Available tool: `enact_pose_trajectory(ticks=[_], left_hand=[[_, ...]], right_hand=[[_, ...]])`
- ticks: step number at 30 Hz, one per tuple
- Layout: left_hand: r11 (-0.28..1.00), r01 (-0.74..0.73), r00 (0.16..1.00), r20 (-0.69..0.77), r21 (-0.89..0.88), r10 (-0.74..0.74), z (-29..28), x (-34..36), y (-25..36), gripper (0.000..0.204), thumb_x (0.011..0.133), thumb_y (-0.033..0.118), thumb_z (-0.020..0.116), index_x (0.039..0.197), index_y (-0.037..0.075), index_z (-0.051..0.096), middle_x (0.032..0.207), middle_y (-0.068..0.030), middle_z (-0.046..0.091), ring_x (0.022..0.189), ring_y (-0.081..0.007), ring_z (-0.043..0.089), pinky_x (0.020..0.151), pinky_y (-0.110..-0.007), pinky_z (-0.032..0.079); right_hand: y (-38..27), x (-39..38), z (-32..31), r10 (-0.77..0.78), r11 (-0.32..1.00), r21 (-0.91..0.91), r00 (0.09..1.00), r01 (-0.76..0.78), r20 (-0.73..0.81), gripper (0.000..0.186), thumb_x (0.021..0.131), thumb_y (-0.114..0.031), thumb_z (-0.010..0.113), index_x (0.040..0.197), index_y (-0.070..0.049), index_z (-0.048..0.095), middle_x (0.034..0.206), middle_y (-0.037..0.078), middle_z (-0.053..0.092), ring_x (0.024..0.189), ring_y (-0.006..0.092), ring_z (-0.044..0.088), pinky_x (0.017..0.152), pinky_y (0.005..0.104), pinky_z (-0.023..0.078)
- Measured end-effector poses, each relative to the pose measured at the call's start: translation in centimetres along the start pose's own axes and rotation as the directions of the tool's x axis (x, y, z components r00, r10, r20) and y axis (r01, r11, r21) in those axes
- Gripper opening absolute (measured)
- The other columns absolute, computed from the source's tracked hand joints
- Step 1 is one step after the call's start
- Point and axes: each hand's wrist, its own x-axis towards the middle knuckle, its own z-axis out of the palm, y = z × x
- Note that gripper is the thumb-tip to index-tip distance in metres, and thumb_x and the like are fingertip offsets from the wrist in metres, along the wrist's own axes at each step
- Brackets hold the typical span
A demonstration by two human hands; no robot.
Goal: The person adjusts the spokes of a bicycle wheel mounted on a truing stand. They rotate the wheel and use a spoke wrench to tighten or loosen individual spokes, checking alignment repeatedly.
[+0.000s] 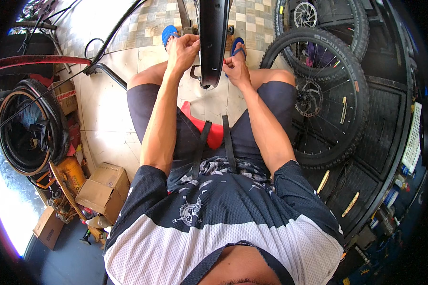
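A black bicycle frame (213, 42) stands upright between my knees, its broad tube running away from me. My left hand (183, 52) is at the tube's left side, thumb and fingertips pinched together close to it. On the opposite side my right hand (237, 70) has its fingers closed, with the tips next to the tube. Anything held in either pinch is too small or hidden to make out. Below the left hand a dark pedal (195, 72) shows beside the frame's lower end. Between my thighs is a red seat-like piece (215, 137), with two black straps hanging near it.
Bicycle wheels with knobby tyres (359, 109) and disc rotors lean against a black cabinet on the right. To the left are a cardboard box (102, 190), a skateboard (64, 183), stacked tyres (26, 126) and a red curved bar (43, 61). Tiled floor (102, 104) lies underneath.
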Motion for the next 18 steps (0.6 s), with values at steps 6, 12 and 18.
enact_pose_trajectory(ticks=[6, 12, 18], left_hand=[[0.956, 0.198, 0.98, 0.051, -0.215, -0.192, -0.6, -0.7, 2.7, 0.021, 0.094, 0.018, 0.072, 0.101, -0.002, 0.073, 0.081, -0.0016, 0.073, 0.072, -0.0059, 0.062, 0.067, -0.023, 0.05], [0.975, 0.166, 0.985, 0.063, -0.147, -0.159, -1.0, -0.6, 3.2, 0.021, 0.096, 0.018, 0.07, 0.103, -0.002, 0.072, 0.082, -0.001, 0.071, 0.073, -0.0053, 0.061, 0.065, -0.023, 0.049], [0.709, 0.285, 0.943, 0.059, -0.645, -0.326, 1.0, -0.9, -2.7, 0.025, 0.102, 0.024, 0.062, 0.095, 0.001, 0.071, 0.075, -0.0013, 0.063, 0.067, -0.008, 0.058, 0.059, -0.022, 0.046]], right_hand=[[0.0, 0.1, 0.1, -0.009, 1.0, 0.009, 1.0, 0.009, -0.005, 0.032, 0.088, -0.032, 0.073, 0.101, -0.003, 0.072, 0.089, 0.011, 0.076, 0.084, 0.0214, 0.073, 0.077, 0.0357, 0.056], [-0.3, 0.2, 0.3, -0.026, 1.0, 0.0, 0.999, 0.026, 0.018, 0.032, 0.087, -0.032, 0.073, 0.099, -0.003, 0.072, 0.089, 0.011, 0.076, 0.082, 0.0213, 0.073, 0.075, 0.0346, 0.056], [1.0, 1.3, 1.4, 0.021, 0.996, 0.089, 1.0, -0.022, 0.017, 0.032, 0.087, -0.03, 0.075, 0.101, -0.002, 0.072, 0.09, 0.012, 0.077, 0.082, 0.0209, 0.073, 0.074, 0.0339, 0.056]])
